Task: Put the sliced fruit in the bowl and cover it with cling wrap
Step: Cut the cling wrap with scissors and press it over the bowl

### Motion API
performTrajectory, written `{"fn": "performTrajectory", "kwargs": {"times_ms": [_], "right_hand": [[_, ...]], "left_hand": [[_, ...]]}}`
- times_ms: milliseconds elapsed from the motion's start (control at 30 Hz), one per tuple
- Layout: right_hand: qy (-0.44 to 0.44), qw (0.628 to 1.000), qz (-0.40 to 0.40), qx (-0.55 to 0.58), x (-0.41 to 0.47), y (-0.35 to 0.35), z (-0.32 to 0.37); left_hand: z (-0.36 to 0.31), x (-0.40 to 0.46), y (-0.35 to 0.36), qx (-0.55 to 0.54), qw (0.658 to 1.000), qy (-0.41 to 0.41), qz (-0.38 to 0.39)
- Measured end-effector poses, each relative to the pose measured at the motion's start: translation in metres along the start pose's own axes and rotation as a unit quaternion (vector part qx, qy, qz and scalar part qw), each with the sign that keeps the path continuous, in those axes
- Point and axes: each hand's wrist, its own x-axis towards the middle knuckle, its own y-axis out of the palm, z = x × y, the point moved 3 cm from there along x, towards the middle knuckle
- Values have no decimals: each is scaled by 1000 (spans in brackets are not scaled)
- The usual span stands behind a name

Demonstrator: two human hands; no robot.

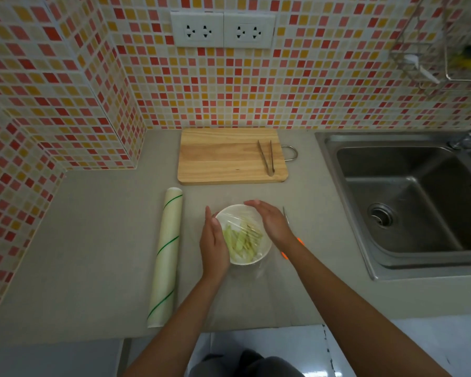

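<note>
The white bowl (249,257) sits between the two hands, with the pale green fruit slices (242,239) already inside and a sheet of cling wrap (239,219) stretched over its mouth. The left hand (214,244) lies flat-fingered against the bowl's left side, and the right hand (268,220) cups over the far right rim, fingers straight and relaxed; neither grasps anything, both seem to be pressing the film down.

To finish this well, I'd say the palms should slide down and around the wall so the film clings all the way round, pulling out the wrinkles visible over the fruit. The loose film trailing on the counter nearer the person than the hands wants tucking under. Press gently, as a light bowl could skid.

The grey countertop (93,240) is matte and smooth. Just left of the left hand lies the cling wrap roll (166,257) with green stripes. Under the right wrist something orange-handled, perhaps scissors (284,254), peeks out. Beyond the hands a wooden cutting board (229,159) carries metal tongs (267,157). Well to the right of the right hand is a steel sink (408,200). A mosaic-tiled wall (310,91) with twin sockets (223,29) backs it all.
</note>
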Motion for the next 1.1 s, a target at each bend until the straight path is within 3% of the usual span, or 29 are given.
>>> {"fn": "performTrajectory", "kwargs": {"times_ms": [267, 433, 533, 633, 900, 1100], "right_hand": [[29, 997, -49, -42, 0, -8, -7], [-32, 976, -183, -113, -3, -23, -1], [-37, 990, -135, -33, 0, -13, 0], [-26, 996, -84, -31, 1, -1, -8], [-43, 993, -98, -41, -6, 4, -23], [-47, 993, -100, -45, -8, 3, -23]], "left_hand": [[1, 46, -8, 16, 996, 16, 88], [-4, 49, -21, 26, 998, 5, -65], [1, 41, -20, 54, 997, -32, -44], [5, 37, -17, 93, 995, -27, -22], [-7, 33, -21, 86, 993, 9, -76], [-5, 39, -21, -12, 990, -122, -72]]}}
